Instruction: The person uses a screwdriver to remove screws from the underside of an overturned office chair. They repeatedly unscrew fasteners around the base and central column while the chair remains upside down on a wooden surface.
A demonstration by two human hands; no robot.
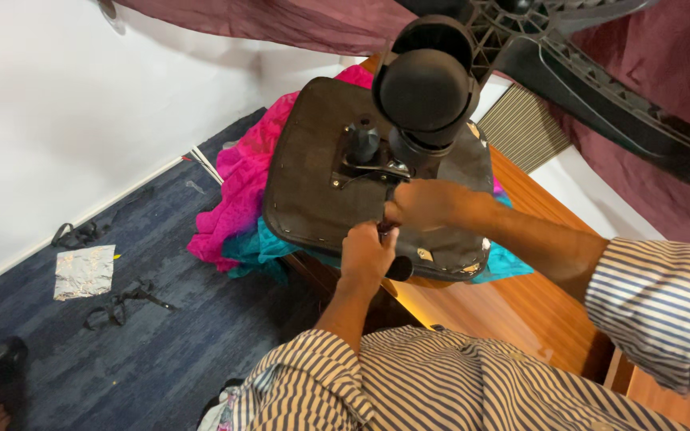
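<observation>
Clearly, nearest the camera, the left hand [366,257] is clenched around a dark tool handle [397,267] at the near edge of the upturned chair seat [313,175], which lies on pink and teal cloth [241,191] atop the wooden table [513,307]. Just beyond, the right hand [425,203] pinches something small I cannot make out beside the metal bracket [369,164]. Working well here probably means steadying the seat and keeping the tool square, since the wheeled base [569,56] overhangs beyond.

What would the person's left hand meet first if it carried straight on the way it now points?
Probably the right hand, just beyond the left hand, then the black chair seat underside; depth is unclear.
</observation>
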